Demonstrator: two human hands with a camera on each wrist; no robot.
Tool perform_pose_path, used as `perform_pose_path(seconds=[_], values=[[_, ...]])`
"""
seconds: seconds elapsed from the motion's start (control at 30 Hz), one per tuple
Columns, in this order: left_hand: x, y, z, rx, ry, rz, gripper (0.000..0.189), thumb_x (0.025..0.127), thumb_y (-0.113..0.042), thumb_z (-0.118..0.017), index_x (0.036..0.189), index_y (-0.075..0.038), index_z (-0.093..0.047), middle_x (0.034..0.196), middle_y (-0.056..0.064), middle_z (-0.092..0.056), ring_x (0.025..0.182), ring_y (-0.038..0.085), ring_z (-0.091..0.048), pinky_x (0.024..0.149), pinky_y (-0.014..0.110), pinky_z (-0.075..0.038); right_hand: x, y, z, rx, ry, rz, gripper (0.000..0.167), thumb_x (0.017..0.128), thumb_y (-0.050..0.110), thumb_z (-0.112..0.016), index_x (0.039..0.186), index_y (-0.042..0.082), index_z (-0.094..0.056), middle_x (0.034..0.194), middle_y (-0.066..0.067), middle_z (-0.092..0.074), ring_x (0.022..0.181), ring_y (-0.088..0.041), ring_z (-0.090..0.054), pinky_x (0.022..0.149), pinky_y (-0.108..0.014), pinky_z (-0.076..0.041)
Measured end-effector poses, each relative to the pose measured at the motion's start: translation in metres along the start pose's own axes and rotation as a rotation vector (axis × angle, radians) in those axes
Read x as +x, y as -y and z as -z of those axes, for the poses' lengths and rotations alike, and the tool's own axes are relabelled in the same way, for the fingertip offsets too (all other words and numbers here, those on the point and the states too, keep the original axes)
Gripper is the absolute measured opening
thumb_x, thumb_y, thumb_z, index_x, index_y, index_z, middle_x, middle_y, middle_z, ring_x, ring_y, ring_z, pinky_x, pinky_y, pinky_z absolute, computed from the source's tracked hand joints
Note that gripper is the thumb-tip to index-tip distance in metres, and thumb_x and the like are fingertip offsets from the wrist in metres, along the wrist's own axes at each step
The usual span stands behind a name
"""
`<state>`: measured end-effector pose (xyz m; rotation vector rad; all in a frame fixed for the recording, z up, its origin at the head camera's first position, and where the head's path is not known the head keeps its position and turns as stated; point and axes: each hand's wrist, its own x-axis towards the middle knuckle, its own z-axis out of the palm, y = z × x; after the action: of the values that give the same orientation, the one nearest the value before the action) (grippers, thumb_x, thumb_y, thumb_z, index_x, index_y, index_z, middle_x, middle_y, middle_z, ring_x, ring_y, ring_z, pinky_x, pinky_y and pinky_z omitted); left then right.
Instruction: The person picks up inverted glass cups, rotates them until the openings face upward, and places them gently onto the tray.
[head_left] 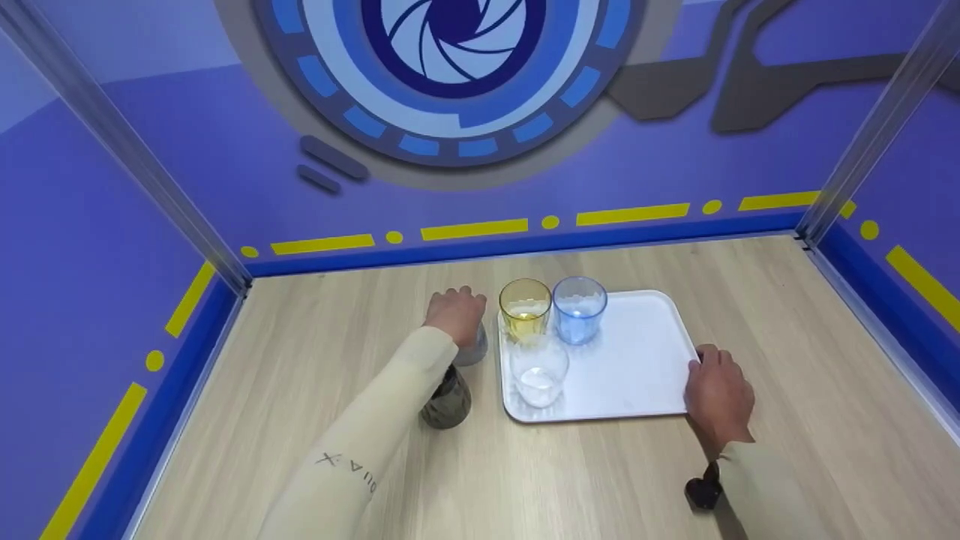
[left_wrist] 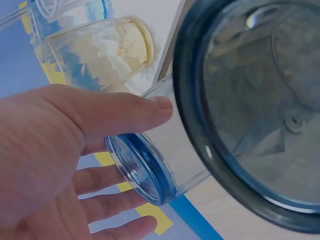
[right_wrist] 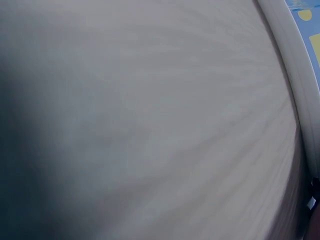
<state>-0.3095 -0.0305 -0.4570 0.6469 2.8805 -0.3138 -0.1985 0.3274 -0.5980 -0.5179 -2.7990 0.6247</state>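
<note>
My left hand reaches over a clear, blue-tinted tumbler just left of the white tray. In the left wrist view the thumb lies along one side of this tumbler and the fingers pass behind its rim. A dark grey tumbler stands nearer, partly under the left forearm; its rim looms large in that view. On the tray's left half are a yellow tumbler, a blue tumbler and a clear tumbler. My right hand grips the tray's right edge.
Wood-grain tabletop surrounds the tray. A purple-blue panel with yellow dashes closes off the back, with side panels at left and right. A small black object sits by the right wrist. The right wrist view is mostly a blurred pale surface.
</note>
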Motion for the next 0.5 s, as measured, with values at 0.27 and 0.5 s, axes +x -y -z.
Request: perform_pose_path(seconds=[0.27,0.5], values=[[0.004,-0.012,-0.006,0.174,0.009,0.020,0.026,0.096,-0.013,-0.056,0.120,-0.012,-0.066,0.118,0.013,-0.063,0.110,0.031,-0.061,0.092,0.041,-0.053,-0.001,0.000,0.000,0.001,-0.010,0.009,0.033,0.100,0.016,-0.044,0.125,-0.004,-0.049,0.112,-0.027,-0.054,0.103,-0.046,-0.054,0.072,-0.057,-0.043],[0.012,-0.023,-0.010,0.306,0.085,0.046,0.032,0.100,-0.019,-0.046,0.126,-0.016,-0.063,0.124,0.012,-0.060,0.117,0.034,-0.057,0.096,0.043,-0.051,-0.002,0.000,-0.001,-0.004,-0.038,0.025,0.032,0.099,0.016,-0.044,0.123,-0.004,-0.050,0.110,-0.027,-0.055,0.099,-0.046,-0.055,0.069,-0.057,-0.044]])
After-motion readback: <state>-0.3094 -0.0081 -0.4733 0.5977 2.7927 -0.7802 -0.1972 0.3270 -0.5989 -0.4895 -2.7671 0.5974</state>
